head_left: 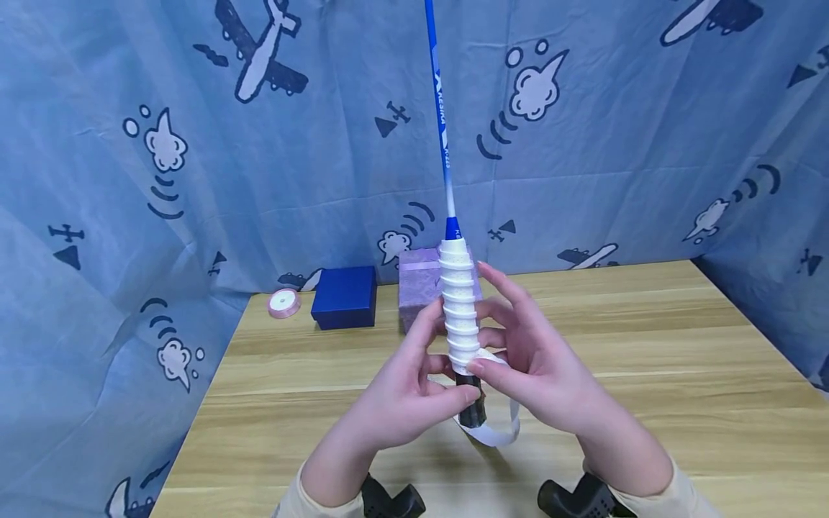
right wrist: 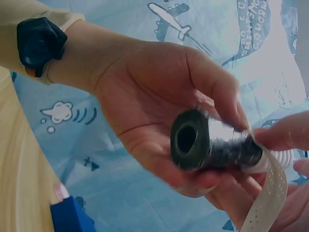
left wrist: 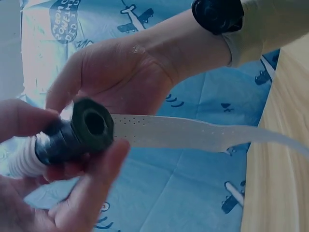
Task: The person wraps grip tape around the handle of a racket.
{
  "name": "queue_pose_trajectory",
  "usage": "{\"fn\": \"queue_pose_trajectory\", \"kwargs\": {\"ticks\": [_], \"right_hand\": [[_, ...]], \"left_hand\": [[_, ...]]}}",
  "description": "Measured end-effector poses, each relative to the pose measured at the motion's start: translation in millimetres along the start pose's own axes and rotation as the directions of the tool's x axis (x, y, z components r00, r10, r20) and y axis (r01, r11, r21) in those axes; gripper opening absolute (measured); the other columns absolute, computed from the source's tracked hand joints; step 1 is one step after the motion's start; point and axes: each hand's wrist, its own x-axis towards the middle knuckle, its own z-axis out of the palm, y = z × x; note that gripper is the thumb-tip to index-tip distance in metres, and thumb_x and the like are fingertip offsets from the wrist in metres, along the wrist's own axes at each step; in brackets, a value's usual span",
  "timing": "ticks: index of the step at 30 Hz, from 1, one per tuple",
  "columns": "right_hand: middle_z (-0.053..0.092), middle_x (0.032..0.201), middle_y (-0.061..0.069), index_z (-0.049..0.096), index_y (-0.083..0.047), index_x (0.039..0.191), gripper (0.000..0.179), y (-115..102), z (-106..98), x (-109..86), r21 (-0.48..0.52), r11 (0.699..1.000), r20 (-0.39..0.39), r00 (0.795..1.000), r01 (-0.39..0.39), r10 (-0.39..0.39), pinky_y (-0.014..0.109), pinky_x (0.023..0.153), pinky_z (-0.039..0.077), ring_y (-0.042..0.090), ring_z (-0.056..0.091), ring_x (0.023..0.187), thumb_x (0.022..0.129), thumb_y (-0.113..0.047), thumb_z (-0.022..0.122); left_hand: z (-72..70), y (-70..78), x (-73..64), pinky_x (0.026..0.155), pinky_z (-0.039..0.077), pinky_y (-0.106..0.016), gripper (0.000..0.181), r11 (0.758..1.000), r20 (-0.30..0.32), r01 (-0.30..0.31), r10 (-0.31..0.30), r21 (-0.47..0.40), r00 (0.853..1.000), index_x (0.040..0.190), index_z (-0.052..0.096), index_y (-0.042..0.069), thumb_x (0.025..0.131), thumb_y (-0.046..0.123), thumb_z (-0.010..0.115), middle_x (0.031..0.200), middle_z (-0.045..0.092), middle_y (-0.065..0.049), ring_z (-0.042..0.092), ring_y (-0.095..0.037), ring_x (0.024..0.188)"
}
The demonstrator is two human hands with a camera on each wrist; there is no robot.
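A racket stands nearly upright between both hands, its blue and white shaft [head_left: 441, 108] rising out of the top of the head view. White grip tape [head_left: 458, 302] winds in ridged turns around the handle. Below it the black handle end [head_left: 472, 411] is bare, its hollow butt [left wrist: 95, 124] facing the wrist cameras. The left hand [head_left: 404, 388] holds the handle from the left, thumb across the black part. From the right, the right hand [head_left: 537, 352] pinches the tape at the lowest turn, thumb on its edge. A loose perforated tape tail [right wrist: 268, 198] hangs in a loop below.
On the wooden table [head_left: 648, 345] at the back stand a dark blue box [head_left: 343, 297] and a purple box [head_left: 417, 288], partly behind the handle. A pink-rimmed ribbon roll [head_left: 283, 303] lies at the back left. Blue patterned cloth [head_left: 324, 144] hangs behind the table.
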Motion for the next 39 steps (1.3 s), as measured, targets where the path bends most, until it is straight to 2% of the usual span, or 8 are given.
{"fn": "queue_pose_trajectory", "kwargs": {"ticks": [3, 7, 11, 15, 20, 26, 34, 39], "right_hand": [[0.048, 0.137, 0.020, 0.009, -0.017, 0.167, 0.099, 3.6, 1.9, 1.6, -0.050, 0.999, -0.036, 0.999, 0.008, -0.010, 0.037, 0.084, 0.065, 0.025, 0.070, 0.108, 0.091, 0.021, 0.061], [0.051, 0.135, 0.021, 0.016, -0.019, 0.166, 0.097, 7.6, 5.2, 2.7, -0.178, 0.984, -0.090, 0.996, 0.005, -0.021, 0.035, 0.074, 0.065, 0.023, 0.070, 0.101, 0.091, 0.017, 0.065], [0.056, 0.133, 0.020, 0.022, -0.022, 0.165, 0.096, 7.2, 8.6, 2.1, -0.293, 0.956, -0.138, 0.990, -0.017, -0.025, 0.034, 0.068, 0.064, 0.022, 0.070, 0.097, 0.090, 0.012, 0.071], [0.056, 0.133, 0.019, 0.024, -0.021, 0.164, 0.094, 5.2, 7.9, 1.6, -0.283, 0.959, -0.140, 0.990, -0.020, -0.020, 0.035, 0.068, 0.064, 0.022, 0.069, 0.097, 0.090, 0.011, 0.071], [0.048, 0.136, 0.022, 0.020, -0.014, 0.165, 0.089, 5.1, 1.6, 1.7, -0.121, 0.993, -0.056, 0.998, 0.012, -0.019, 0.037, 0.078, 0.065, 0.025, 0.068, 0.103, 0.093, 0.016, 0.063], [0.044, 0.139, 0.019, 0.017, -0.009, 0.165, 0.085, 4.0, -3.9, 2.2, -0.009, 1.000, 0.010, 1.000, 0.004, -0.004, 0.036, 0.087, 0.063, 0.025, 0.065, 0.111, 0.095, 0.018, 0.058], [0.039, 0.150, 0.022, 0.011, -0.011, 0.166, 0.088, 3.1, -7.0, 3.2, 0.143, 0.989, 0.060, 0.998, -0.028, 0.019, 0.041, 0.091, 0.063, 0.029, 0.065, 0.120, 0.095, 0.019, 0.055], [0.044, 0.144, 0.019, 0.015, -0.011, 0.165, 0.087, 6.2, -5.1, 3.5, 0.130, 0.991, 0.044, 0.999, 0.009, -0.015, 0.038, 0.091, 0.063, 0.026, 0.065, 0.117, 0.095, 0.019, 0.055]], "left_hand": [[2.6, 2.5, -1.7, 0.069, 0.065, -0.035, 0.094, 0.989, -0.091, 0.033, -0.020, 0.142, 0.996, 0.159, 0.024, 0.041, 0.090, 0.000, 0.074, 0.145, 0.046, -0.007, 0.069, -0.020, 0.092], [8.5, 3.7, -2.4, 0.064, 0.064, -0.031, 0.097, 0.942, -0.210, 0.061, 0.010, 0.331, 0.978, 0.160, 0.024, 0.038, 0.087, 0.006, 0.080, 0.141, 0.054, -0.002, 0.069, -0.014, 0.084], [11.9, 3.4, -1.3, 0.061, 0.063, -0.029, 0.095, 0.916, -0.256, 0.076, 0.030, 0.394, 0.966, 0.160, 0.026, 0.031, 0.087, 0.006, 0.081, 0.138, 0.057, -0.001, 0.068, -0.011, 0.079], [10.9, 4.8, 0.0, 0.059, 0.063, -0.033, 0.094, 0.944, -0.238, 0.080, -0.001, 0.319, 0.971, 0.160, 0.027, 0.033, 0.087, 0.004, 0.080, 0.139, 0.054, -0.001, 0.068, -0.014, 0.076], [5.0, 5.2, 1.0, 0.061, 0.064, -0.035, 0.093, 0.988, -0.156, 0.071, -0.049, 0.137, 0.986, 0.157, 0.028, 0.039, 0.089, 0.002, 0.078, 0.142, 0.048, -0.006, 0.069, -0.018, 0.079], [-0.9, -0.4, 4.0, 0.075, 0.066, -0.042, 0.093, 0.999, -0.053, 0.012, -0.014, -0.036, 0.998, 0.158, 0.028, 0.034, 0.089, -0.008, 0.073, 0.142, 0.042, -0.016, 0.069, -0.022, 0.093], [-4.9, -7.2, 8.1, 0.081, 0.061, -0.027, 0.097, 0.995, 0.018, -0.069, 0.070, -0.072, 0.997, 0.161, 0.022, 0.028, 0.088, -0.011, 0.072, 0.149, 0.038, -0.020, 0.062, -0.021, 0.108], [-2.4, -4.1, 5.6, 0.077, 0.064, -0.032, 0.094, 0.999, -0.020, -0.017, 0.016, -0.031, 1.000, 0.159, 0.024, 0.033, 0.089, -0.006, 0.072, 0.146, 0.041, -0.016, 0.066, -0.021, 0.099]]}}
